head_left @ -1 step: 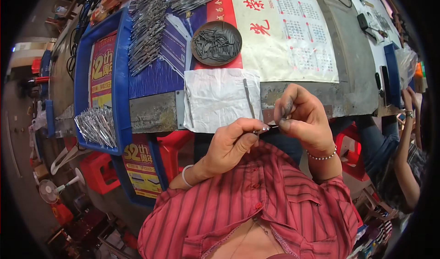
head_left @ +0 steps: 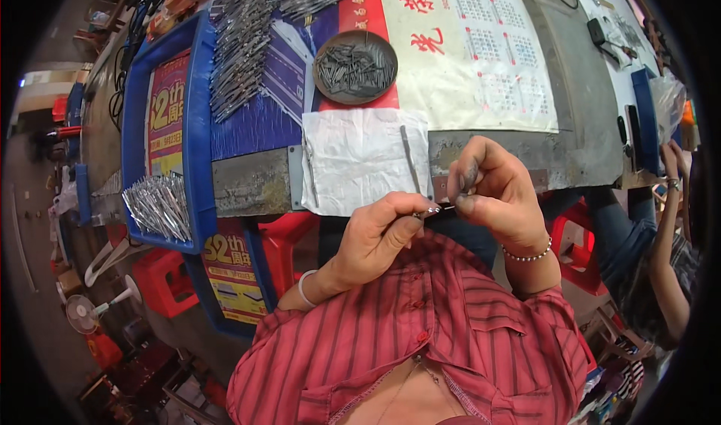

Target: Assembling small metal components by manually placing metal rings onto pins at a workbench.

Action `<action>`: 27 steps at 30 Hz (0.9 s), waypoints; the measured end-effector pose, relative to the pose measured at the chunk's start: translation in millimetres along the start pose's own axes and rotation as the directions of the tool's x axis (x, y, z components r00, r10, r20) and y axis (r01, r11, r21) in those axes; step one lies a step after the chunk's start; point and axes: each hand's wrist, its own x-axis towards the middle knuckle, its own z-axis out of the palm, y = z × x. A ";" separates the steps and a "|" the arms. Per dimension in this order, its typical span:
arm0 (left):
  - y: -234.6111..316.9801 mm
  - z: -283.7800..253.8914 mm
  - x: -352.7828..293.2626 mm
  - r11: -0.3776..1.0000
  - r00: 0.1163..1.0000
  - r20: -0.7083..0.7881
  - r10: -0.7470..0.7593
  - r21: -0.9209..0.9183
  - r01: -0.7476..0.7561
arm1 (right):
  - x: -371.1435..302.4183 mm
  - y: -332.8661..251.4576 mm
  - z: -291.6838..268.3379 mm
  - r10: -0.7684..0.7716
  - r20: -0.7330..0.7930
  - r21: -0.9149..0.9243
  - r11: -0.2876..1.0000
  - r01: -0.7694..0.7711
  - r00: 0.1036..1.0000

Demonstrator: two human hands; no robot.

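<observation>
My left hand (head_left: 375, 237) and my right hand (head_left: 502, 198) meet just past the table's near edge, both closed in a pinch. Between the left fingertips is a slim metal piece (head_left: 433, 210) with a shiny silver end. A thin part of it reaches to my right thumb and fingertip, which are smudged dark; the fingers hide most of the piece, so its kind does not show. Close in front lies a white cloth (head_left: 349, 169). On it rest a grey rod (head_left: 410, 158) and a thinner silver piece (head_left: 310, 173).
Behind the cloth stands a round bowl (head_left: 347, 97) of short dark rods (head_left: 351, 70). Many slim silver pieces (head_left: 240, 57) are heaped at the far left. A blue tray (head_left: 201, 124) holds more silver pieces (head_left: 158, 205). At right is another person's arm (head_left: 665, 245).
</observation>
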 end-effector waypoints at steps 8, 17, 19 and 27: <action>-4.6 -0.7 -26.2 0.965 0.976 -0.137 0.169 0.223 -0.136 | 1.1 28.6 14.6 -0.017 0.091 0.042 0.999 0.013 0.996; -1.4 -12.7 -49.3 0.883 0.942 -0.172 0.288 0.429 -0.191 | 5.1 34.5 38.1 0.038 0.124 -0.039 0.999 -0.033 0.992; -4.2 -17.4 -46.6 0.810 0.911 -0.139 0.388 0.522 -0.266 | 7.0 34.2 40.1 0.074 0.101 -0.062 0.996 -0.068 0.992; -16.4 -21.4 -50.4 0.516 0.834 0.024 0.551 0.775 -0.364 | -9.2 39.7 38.8 0.106 0.078 -0.307 0.949 -0.078 0.991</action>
